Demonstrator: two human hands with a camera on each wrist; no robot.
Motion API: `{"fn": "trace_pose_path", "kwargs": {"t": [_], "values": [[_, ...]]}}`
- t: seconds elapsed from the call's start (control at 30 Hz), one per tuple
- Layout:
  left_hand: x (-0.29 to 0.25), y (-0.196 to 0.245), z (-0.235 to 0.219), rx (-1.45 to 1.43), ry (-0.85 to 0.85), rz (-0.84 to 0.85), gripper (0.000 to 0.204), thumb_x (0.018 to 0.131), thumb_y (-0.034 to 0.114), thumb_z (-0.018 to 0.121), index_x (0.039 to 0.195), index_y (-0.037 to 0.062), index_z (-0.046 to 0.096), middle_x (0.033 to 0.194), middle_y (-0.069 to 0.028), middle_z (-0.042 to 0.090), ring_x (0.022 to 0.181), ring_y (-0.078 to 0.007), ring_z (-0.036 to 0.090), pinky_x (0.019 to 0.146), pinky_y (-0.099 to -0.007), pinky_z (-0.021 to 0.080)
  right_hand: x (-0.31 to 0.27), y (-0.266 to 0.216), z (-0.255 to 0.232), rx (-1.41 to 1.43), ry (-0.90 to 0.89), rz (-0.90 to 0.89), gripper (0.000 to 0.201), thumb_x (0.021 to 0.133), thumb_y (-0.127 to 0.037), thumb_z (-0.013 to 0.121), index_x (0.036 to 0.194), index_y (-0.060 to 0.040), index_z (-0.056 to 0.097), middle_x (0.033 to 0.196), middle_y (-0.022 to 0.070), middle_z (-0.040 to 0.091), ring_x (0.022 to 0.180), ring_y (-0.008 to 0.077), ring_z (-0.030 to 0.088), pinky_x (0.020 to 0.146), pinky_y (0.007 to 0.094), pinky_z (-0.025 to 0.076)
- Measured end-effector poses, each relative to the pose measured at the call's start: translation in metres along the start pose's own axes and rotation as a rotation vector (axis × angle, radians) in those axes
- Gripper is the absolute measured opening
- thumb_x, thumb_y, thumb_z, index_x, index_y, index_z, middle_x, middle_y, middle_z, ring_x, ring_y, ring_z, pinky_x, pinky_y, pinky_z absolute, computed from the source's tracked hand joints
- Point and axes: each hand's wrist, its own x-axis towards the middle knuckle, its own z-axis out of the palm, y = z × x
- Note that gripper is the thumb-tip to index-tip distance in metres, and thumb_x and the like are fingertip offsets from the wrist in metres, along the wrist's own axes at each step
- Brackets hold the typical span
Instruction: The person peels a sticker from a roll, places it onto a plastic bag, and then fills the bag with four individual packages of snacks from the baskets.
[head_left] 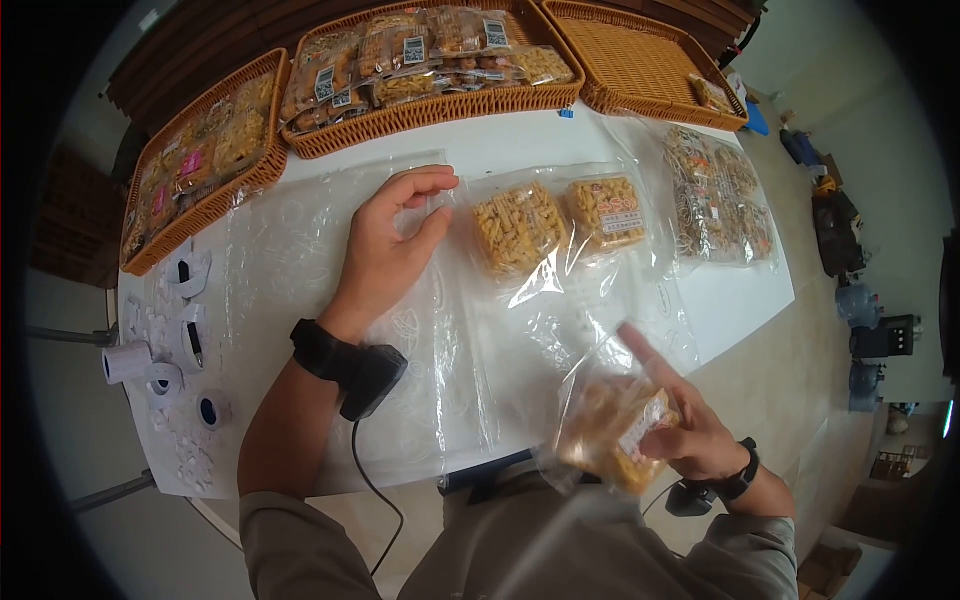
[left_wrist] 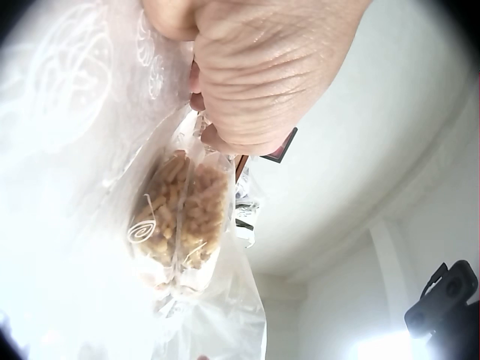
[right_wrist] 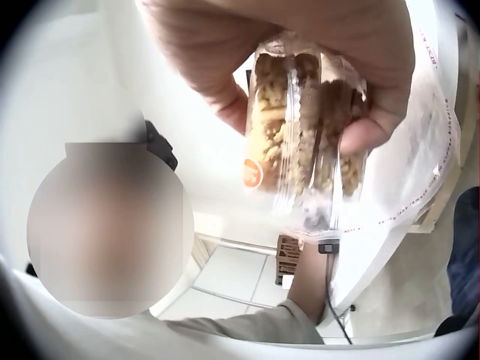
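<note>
My right hand (head_left: 690, 435) grips a clear-wrapped packet of golden snack pieces (head_left: 610, 430) with a white label, above the table's near edge. Its thumb presses on the packet while the index finger points away. In the right wrist view the packet (right_wrist: 281, 127) shows an orange round sticker and a centre seam. My left hand (head_left: 395, 235) hovers over the clear plastic bags, thumb and loosely bent fingers apart, nothing between them. Just right of it, two similar snack packets (head_left: 520, 230) lie side by side in a large clear bag (head_left: 560, 330).
Wicker trays line the back: one with packets at left (head_left: 270, 150), one piled with packets (head_left: 430, 110), one with a single packet (head_left: 640, 60). Bagged darker snacks (head_left: 710, 195) lie at right. Label rolls (head_left: 127, 362) and a black pen (head_left: 195, 343) lie at left.
</note>
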Motion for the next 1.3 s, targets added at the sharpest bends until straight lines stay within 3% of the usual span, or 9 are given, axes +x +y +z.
{"fn": "trace_pose_path", "kwargs": {"t": [0.1, 0.2, 0.3, 0.43, 0.7, 0.9, 1.0, 1.13, 1.3], "values": [[0.001, 0.0, 0.0, 0.001, -0.003, 0.0, 0.031, 0.09, -0.003, 0.06, 0.121, 0.0007, 0.064, 0.129, -0.007, 0.064, 0.116, -0.0145, 0.058, 0.102, -0.0296, 0.041, 0.0, 0.005, -0.011, 0.287, -0.154, 0.226, 0.112, 0.072, -0.001, 0.071, 0.161, -0.0068, 0.004, 0.144, 0.0166, 0.049, 0.135, 0.0253, 0.046, 0.117, 0.0366, 0.03], [0.001, 0.0, 0.0, -0.006, 0.0, -0.007, 0.031, 0.09, -0.003, 0.06, 0.121, 0.0007, 0.064, 0.129, -0.0071, 0.064, 0.116, -0.0146, 0.058, 0.102, -0.0296, 0.041, -0.003, 0.008, -0.013, 0.334, -0.175, 0.229, 0.114, 0.071, -0.001, 0.072, 0.161, -0.0087, 0.001, 0.147, 0.0185, 0.045, 0.136, 0.0267, 0.045, 0.118, 0.0372, 0.028], [0.001, 0.0, 0.001, -0.007, 0.005, -0.002, 0.031, 0.09, -0.003, 0.06, 0.12, 0.0005, 0.064, 0.129, -0.0073, 0.064, 0.116, -0.0149, 0.058, 0.102, -0.0296, 0.041, -0.007, 0.014, -0.015, 0.302, -0.05, 0.106, 0.117, 0.071, -0.002, 0.073, 0.161, -0.012, -0.002, 0.152, 0.0187, 0.039, 0.14, 0.0283, 0.041, 0.118, 0.0391, 0.028], [0.0, 0.001, 0.0, 0.001, 0.003, -0.01, 0.03, 0.09, -0.003, 0.06, 0.12, 0.0003, 0.064, 0.129, -0.0074, 0.064, 0.117, -0.015, 0.058, 0.102, -0.0296, 0.041, -0.007, 0.019, -0.016, 0.345, -0.176, -0.011, 0.118, 0.071, 0.003, 0.073, 0.161, -0.014, -0.002, 0.157, 0.0166, 0.035, 0.143, 0.0282, 0.037, 0.119, 0.0412, 0.027], [0.0, 0.0, 0.0, 0.014, 0.002, 0.0, 0.03, 0.09, -0.003, 0.061, 0.12, 0.0008, 0.064, 0.128, -0.0071, 0.065, 0.116, -0.0155, 0.059, 0.102, -0.0297, 0.042, -0.01, 0.007, -0.026, -0.177, -0.465, 0.198, 0.1, 0.076, 0.004, 0.076, 0.159, -0.0064, 0.021, 0.152, 0.0153, 0.043, 0.14, 0.0232, 0.042, 0.116, 0.0353, 0.031], [0.001, -0.001, 0.0, -0.006, 0.001, -0.002, 0.03, 0.09, -0.003, 0.06, 0.12, 0.0009, 0.064, 0.128, -0.007, 0.065, 0.116, -0.0151, 0.059, 0.102, -0.0298, 0.042, -0.008, 0.016, -0.033, 0.144, -0.363, 0.145, 0.125, 0.075, 0.002, 0.078, 0.159, -0.0108, -0.014, 0.146, 0.0165, 0.048, 0.137, 0.0242, 0.045, 0.114, 0.0359, 0.034], [0.001, -0.001, 0.001, -0.008, 0.002, 0.0, 0.03, 0.09, -0.004, 0.06, 0.12, 0.0009, 0.064, 0.129, -0.0072, 0.064, 0.116, -0.0151, 0.059, 0.102, -0.0299, 0.042, -0.009, 0.012, -0.021, 0.204, -0.42, 0.13, 0.13, 0.073, 0.001, 0.082, 0.159, -0.0151, -0.015, 0.145, 0.0185, 0.049, 0.138, 0.0265, 0.045, 0.113, 0.0386, 0.035], [0.0, 0.0, 0.0, -0.016, 0.002, -0.008, 0.03, 0.09, -0.003, 0.06, 0.119, 0.0007, 0.064, 0.129, -0.0075, 0.064, 0.116, -0.0151, 0.059, 0.102, -0.03, 0.042, -0.009, 0.018, -0.025, -0.167, -0.549, -0.051, 0.119, 0.075, 0.014, 0.075, 0.162, -0.0196, 0.0, 0.15, 0.0176, 0.045, 0.139, 0.0274, 0.044, 0.113, 0.0376, 0.037], [0.0, -0.001, 0.0, -0.015, 0.001, -0.005, 0.029, 0.091, -0.003, 0.06, 0.119, 0.0013, 0.064, 0.129, -0.0077, 0.064, 0.119, -0.0156, 0.058, 0.103, -0.0306, 0.041, -0.013, 0.001, -0.014, -0.416, -0.336, -0.098, 0.095, 0.075, 0.012, 0.074, 0.156, -0.0111, 0.031, 0.15, 0.0106, 0.047, 0.138, 0.0241, 0.044, 0.113, 0.0366, 0.037]]}}
